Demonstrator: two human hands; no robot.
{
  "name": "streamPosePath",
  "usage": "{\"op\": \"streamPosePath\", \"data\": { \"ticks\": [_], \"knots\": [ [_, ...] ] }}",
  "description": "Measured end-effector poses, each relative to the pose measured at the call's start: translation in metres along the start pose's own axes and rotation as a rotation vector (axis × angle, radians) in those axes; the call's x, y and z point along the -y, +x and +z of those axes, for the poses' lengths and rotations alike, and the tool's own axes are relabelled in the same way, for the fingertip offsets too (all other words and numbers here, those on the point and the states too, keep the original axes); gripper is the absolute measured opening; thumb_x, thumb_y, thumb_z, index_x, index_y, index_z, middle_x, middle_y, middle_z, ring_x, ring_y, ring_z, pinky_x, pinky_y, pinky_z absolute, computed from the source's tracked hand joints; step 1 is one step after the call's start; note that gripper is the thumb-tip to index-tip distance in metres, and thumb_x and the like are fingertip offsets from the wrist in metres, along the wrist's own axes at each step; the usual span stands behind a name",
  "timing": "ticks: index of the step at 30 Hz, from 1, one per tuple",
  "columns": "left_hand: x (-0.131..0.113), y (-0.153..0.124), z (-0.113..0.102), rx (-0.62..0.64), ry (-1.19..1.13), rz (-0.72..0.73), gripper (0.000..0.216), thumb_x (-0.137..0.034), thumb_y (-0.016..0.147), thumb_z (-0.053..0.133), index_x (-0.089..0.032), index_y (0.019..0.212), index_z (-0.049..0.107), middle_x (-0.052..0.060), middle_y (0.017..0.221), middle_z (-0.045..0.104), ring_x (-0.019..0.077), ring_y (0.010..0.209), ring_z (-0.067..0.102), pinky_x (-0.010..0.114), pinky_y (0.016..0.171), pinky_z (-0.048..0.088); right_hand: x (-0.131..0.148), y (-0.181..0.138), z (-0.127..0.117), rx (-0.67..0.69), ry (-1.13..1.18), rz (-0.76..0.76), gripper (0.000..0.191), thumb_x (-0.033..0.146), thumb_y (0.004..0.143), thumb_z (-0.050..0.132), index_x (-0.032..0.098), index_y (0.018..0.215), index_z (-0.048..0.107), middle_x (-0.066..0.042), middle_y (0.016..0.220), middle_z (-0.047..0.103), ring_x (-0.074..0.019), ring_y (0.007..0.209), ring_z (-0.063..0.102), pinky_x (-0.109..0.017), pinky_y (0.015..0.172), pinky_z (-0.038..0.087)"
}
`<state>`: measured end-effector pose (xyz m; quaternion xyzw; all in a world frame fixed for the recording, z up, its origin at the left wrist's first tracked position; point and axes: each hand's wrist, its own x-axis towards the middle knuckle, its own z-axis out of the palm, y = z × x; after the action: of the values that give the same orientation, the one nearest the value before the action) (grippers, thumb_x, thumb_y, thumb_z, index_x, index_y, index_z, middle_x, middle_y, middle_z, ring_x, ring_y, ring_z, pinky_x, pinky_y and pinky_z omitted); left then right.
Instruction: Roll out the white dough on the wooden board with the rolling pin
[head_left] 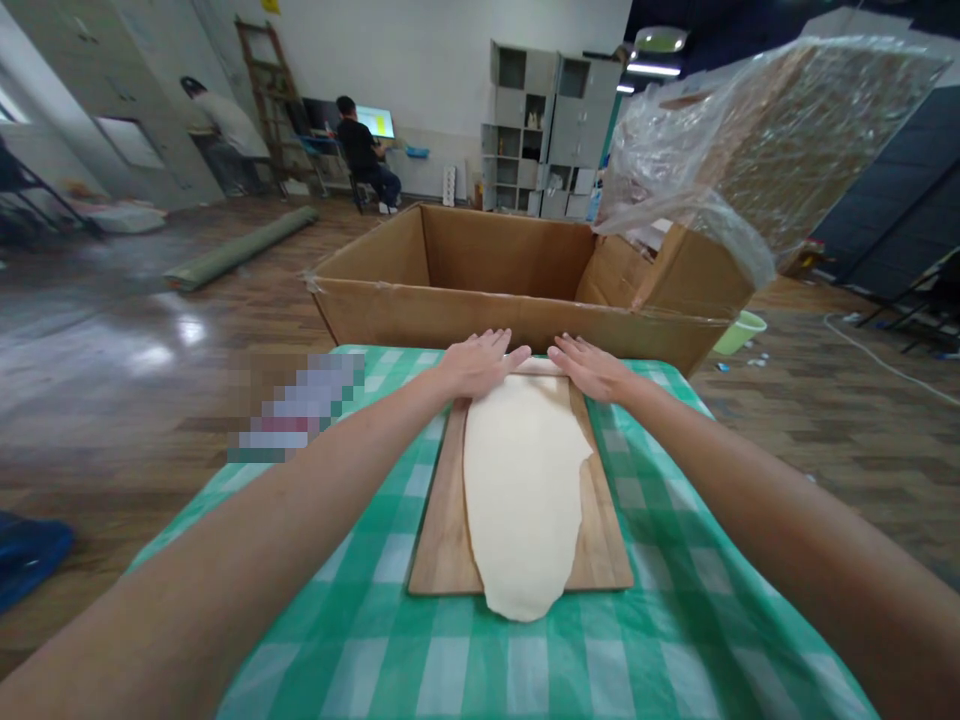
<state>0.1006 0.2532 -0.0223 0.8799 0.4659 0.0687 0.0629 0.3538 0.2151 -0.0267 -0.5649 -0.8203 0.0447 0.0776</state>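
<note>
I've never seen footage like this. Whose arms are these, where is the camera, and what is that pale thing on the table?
There is no machine here. A person wears a camera on their head, looking forward and down, so the two bare arms reaching in from the bottom corners are their own. There is only this one view, and the lens stretches the edges.

The pale thing is a sheet of dough, rolled long and thin. It lies on a wooden board and overhangs the board's near edge. The board sits on a green and white checked cloth.

The left hand and right hand lie flat and open, side by side, at the dough's far end. Neither grips anything, and I cannot tell whether something lies under the palms.

Beyond the table stand an open cardboard box and a clear plastic bag. Far back, a person sits at a screen.
</note>
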Motion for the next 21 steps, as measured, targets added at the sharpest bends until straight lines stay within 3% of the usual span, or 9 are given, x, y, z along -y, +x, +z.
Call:
{"op": "streamPosePath", "data": {
  "ticks": [3,5,7,9,13,16,21],
  "knots": [
    [0.002,0.004,-0.004,0.003,-0.011,-0.017,0.078,-0.072,0.104,0.013,-0.027,0.163,0.036,0.009,0.169,0.038,0.0336,0.154,0.039,0.054,0.12,0.034,0.001,0.004,-0.005,0.001,-0.018,0.041,0.088,0.068,0.105,0.001,0.015,0.161,0.043,-0.012,0.164,0.046,-0.0291,0.152,0.04,-0.043,0.125,0.028],
    [0.002,0.005,-0.006,0.002,0.005,-0.009,0.073,-0.071,0.104,0.012,-0.034,0.157,0.046,0.006,0.161,0.051,0.0348,0.144,0.052,0.055,0.113,0.041,0.003,0.006,-0.008,-0.009,-0.051,0.072,0.086,0.067,0.105,-0.001,0.021,0.152,0.055,-0.011,0.15,0.062,-0.0282,0.138,0.056,-0.041,0.115,0.04],
    [0.001,0.006,-0.007,-0.01,0.052,-0.032,0.074,-0.071,0.104,0.011,-0.034,0.145,0.061,0.008,0.145,0.066,0.0365,0.131,0.063,0.054,0.105,0.047,0.007,0.006,-0.009,-0.032,-0.085,0.112,0.088,0.067,0.105,-0.003,0.024,0.14,0.065,-0.012,0.133,0.072,-0.0287,0.123,0.066,-0.041,0.105,0.048],
    [-0.002,0.006,-0.006,-0.047,0.112,-0.092,0.081,-0.07,0.103,0.009,-0.028,0.129,0.073,0.013,0.129,0.074,0.0382,0.121,0.068,0.052,0.099,0.049,0.013,0.005,-0.008,-0.072,-0.12,0.165,0.091,0.068,0.105,-0.002,0.021,0.126,0.073,-0.015,0.124,0.074,-0.0316,0.119,0.067,-0.043,0.1,0.05],
    [-0.005,0.002,-0.008,-0.117,0.159,-0.132,0.084,-0.065,0.105,0.009,-0.019,0.115,0.079,0.019,0.114,0.077,0.0375,0.113,0.071,0.049,0.094,0.051,0.023,-0.002,-0.006,-0.172,-0.2,0.25,0.086,0.062,0.107,0.004,0.017,0.115,0.077,-0.02,0.125,0.072,-0.0346,0.125,0.065,-0.046,0.102,0.05],
    [-0.002,-0.008,-0.01,-0.137,0.172,-0.082,0.078,-0.063,0.106,0.014,-0.019,0.109,0.078,0.017,0.114,0.077,0.0348,0.111,0.072,0.047,0.095,0.052,0.026,-0.008,-0.008,-0.2,-0.227,0.301,0.083,0.06,0.108,0.008,0.016,0.111,0.078,-0.02,0.114,0.077,-0.0337,0.112,0.072,-0.046,0.096,0.053],
    [0.004,-0.029,-0.011,-0.17,0.189,0.018,0.06,-0.048,0.11,0.018,-0.017,0.114,0.069,0.015,0.118,0.072,0.0265,0.113,0.068,0.039,0.1,0.05,0.031,-0.016,-0.012,-0.223,-0.231,0.359,0.091,0.057,0.108,0.0,0.014,0.105,0.08,-0.023,0.105,0.079,-0.0344,0.103,0.076,-0.047,0.091,0.055]
  ]
}}
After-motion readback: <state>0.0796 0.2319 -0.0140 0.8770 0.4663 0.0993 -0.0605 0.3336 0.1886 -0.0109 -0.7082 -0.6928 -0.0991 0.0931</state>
